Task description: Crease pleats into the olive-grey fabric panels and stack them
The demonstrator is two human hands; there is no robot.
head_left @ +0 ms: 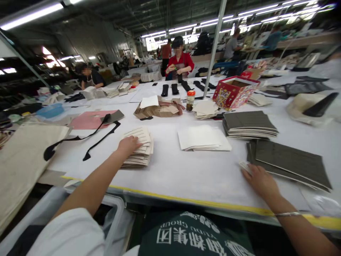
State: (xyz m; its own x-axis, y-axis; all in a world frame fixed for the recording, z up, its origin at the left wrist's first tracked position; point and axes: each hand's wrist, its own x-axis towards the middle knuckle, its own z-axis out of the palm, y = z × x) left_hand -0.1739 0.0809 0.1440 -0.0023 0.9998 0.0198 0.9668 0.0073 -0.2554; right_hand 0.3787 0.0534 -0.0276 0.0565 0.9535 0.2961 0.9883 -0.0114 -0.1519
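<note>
The dark green apron point(194, 233) has white writing on it — the words YUDU GROUP, with bigger Chinese letters too. The red box point(226, 95) has marks — too blurry to read.

This is a workshop, a large factory floor by the look of it. Rows of tube lights point(32, 16) hang under a high, dark roof point(149, 17), and a metal pole point(214, 46) rises beyond the nearest piles. The broad white table point(165, 181), edged in yellow, carries flat parts in batches: a cream stack point(143, 149), white sheets point(204, 138), grey panels point(249, 121) and, farther off, a row of black strips point(174, 89). A worker in red point(188, 62) handles something across from it; a figure in grey point(230, 47) shows deeper in the hall. The green apron point(186, 236) in front is printed "YUDU GROUP".
</note>
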